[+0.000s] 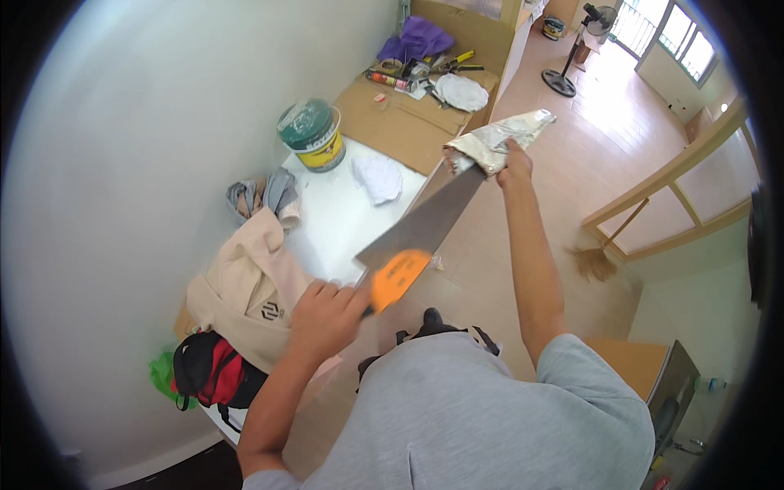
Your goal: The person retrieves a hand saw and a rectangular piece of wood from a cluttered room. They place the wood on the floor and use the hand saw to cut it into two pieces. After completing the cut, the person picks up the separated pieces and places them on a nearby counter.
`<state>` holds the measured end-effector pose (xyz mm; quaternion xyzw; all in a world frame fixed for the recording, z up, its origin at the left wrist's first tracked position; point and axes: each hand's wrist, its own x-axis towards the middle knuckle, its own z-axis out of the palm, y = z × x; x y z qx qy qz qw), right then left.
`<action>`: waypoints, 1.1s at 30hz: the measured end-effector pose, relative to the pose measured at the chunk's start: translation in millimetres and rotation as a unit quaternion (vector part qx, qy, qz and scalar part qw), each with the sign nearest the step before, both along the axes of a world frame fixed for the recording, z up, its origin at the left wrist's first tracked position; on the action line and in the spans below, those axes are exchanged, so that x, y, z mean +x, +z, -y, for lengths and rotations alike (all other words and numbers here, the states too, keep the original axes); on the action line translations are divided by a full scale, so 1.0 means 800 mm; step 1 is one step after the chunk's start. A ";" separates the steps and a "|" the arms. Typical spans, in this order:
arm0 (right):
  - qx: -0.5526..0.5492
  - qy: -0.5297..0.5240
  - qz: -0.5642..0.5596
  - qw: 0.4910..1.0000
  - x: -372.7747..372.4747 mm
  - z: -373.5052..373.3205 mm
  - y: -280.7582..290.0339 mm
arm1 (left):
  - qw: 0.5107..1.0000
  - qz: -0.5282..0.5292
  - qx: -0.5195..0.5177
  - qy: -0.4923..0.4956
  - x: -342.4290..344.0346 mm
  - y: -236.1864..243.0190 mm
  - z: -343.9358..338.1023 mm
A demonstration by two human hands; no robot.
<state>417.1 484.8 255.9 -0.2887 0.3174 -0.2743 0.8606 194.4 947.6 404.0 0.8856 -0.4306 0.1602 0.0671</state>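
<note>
The left hand (328, 320) grips a saw (431, 216) by its orange and black handle, while the right hand (514, 167), farther forward, holds a crumpled silvery wrapping (500, 143) around the blade's far end. Beyond the left hand, a green-and-yellow bucket (320, 147) stands on the white worktop (322, 224), near a white cloth (378, 178). Just left of that hand lies beige fabric (241, 265), beside a red-and-black bag (219, 371). Well beyond the right hand stands a fan (559, 82).
</note>
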 end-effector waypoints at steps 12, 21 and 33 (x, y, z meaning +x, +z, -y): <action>-0.139 0.046 -0.080 0.986 0.107 0.008 -0.179 | 0.872 -0.139 -0.302 0.359 -0.061 -0.047 -0.110; -0.388 0.569 -0.066 0.722 0.170 -0.041 -0.154 | 0.844 -0.223 -0.345 0.346 0.043 -0.069 -0.076; -0.627 0.302 -0.051 0.716 0.365 -0.038 -0.091 | 0.811 -0.265 -0.388 0.349 0.135 -0.059 0.079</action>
